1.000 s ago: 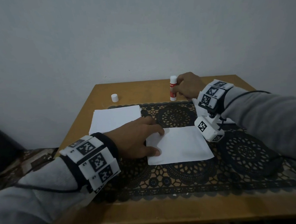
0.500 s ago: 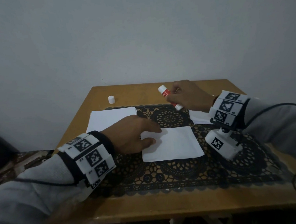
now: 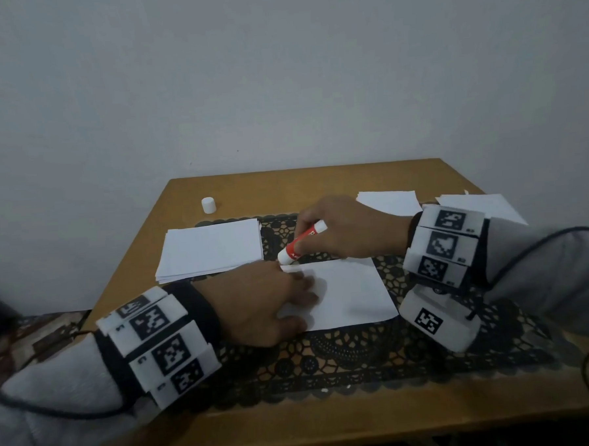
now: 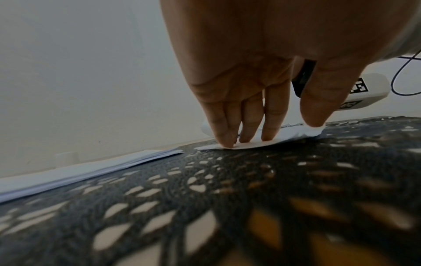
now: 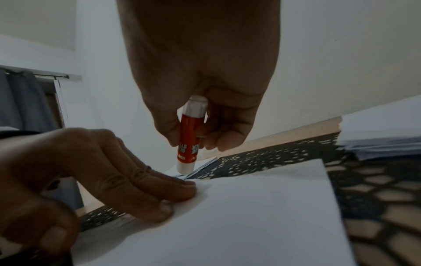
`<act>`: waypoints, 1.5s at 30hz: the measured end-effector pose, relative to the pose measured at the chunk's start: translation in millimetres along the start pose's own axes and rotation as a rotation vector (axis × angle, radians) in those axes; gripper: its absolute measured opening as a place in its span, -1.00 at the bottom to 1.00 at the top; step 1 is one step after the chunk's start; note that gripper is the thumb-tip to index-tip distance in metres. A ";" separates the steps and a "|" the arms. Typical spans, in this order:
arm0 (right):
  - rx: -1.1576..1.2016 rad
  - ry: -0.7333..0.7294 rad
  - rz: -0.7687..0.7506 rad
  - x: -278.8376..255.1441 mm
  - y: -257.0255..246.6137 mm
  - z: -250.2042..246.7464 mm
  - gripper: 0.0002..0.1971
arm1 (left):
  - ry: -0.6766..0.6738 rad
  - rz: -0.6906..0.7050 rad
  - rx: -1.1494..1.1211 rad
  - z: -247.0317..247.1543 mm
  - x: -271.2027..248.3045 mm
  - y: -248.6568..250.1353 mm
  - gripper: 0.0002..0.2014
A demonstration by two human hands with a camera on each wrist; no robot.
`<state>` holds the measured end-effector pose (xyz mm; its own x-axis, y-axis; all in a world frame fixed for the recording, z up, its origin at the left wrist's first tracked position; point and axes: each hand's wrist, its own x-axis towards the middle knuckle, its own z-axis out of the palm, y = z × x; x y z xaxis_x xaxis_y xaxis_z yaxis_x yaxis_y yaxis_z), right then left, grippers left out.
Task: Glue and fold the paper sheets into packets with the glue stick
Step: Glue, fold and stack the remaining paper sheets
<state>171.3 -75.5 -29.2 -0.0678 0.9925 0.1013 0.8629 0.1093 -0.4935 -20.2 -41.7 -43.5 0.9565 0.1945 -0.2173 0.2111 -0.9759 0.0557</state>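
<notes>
A white paper sheet (image 3: pixel 351 293) (image 5: pixel 239 216) lies on the black lace mat (image 3: pixel 344 356) in the middle of the table. My left hand (image 3: pixel 273 302) (image 4: pixel 255 126) presses flat on the sheet's left edge with straight fingers (image 5: pixel 145 185). My right hand (image 3: pixel 341 230) (image 5: pixel 200 126) grips the red and white glue stick (image 3: pixel 301 243) (image 5: pixel 189 136), tilted down to the left. Its uncapped tip sits at the sheet's far left corner, just beyond my left fingertips; whether it touches the paper I cannot tell.
A stack of blank sheets (image 3: pixel 212 249) (image 4: pixel 91 169) lies at the left of the mat. The white glue cap (image 3: pixel 208 205) stands on the wooden table (image 3: pixel 318 180) behind it. More white papers (image 3: pixel 387 201) lie at the back right. A wall closes the far side.
My right hand lifted the glue stick from the table's back, tilted it and brought it down to the sheet's far left corner. My left hand stayed pressing on the sheet.
</notes>
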 end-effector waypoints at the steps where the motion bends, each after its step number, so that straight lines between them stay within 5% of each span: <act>1: -0.008 -0.007 -0.008 1.8 -1.4 2.6 -0.77 | -0.004 0.002 0.000 0.5 0.2 -0.7 -0.58; 16: -0.130 -0.040 -0.030 3.0 -9.1 6.2 -0.84 | -0.043 -0.014 0.028 -0.6 1.7 4.5 -0.53; 23: -0.136 -0.023 0.041 -17.8 8.5 -11.0 -0.84 | -0.077 -0.070 0.023 -0.6 1.7 3.9 -0.35; 32: -0.156 -0.003 0.172 -50.0 30.3 -31.3 -0.84 | 0.069 -0.042 -0.069 -2.6 2.2 2.8 -0.61; 41: -0.285 -0.018 0.216 -62.8 33.8 -42.7 -0.82 | 0.069 -0.004 -0.064 0.2 5.8 3.7 -0.51; 45: -0.282 0.104 0.227 -62.5 30.0 -50.9 -0.81 | 0.057 0.004 -0.048 1.1 6.4 4.7 -0.50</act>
<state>226.9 -136.9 -6.3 0.1801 0.9774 0.1105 0.9549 -0.1468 -0.2580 -13.3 -45.1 -45.7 0.9669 0.1977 -0.1610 0.2157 -0.9710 0.1031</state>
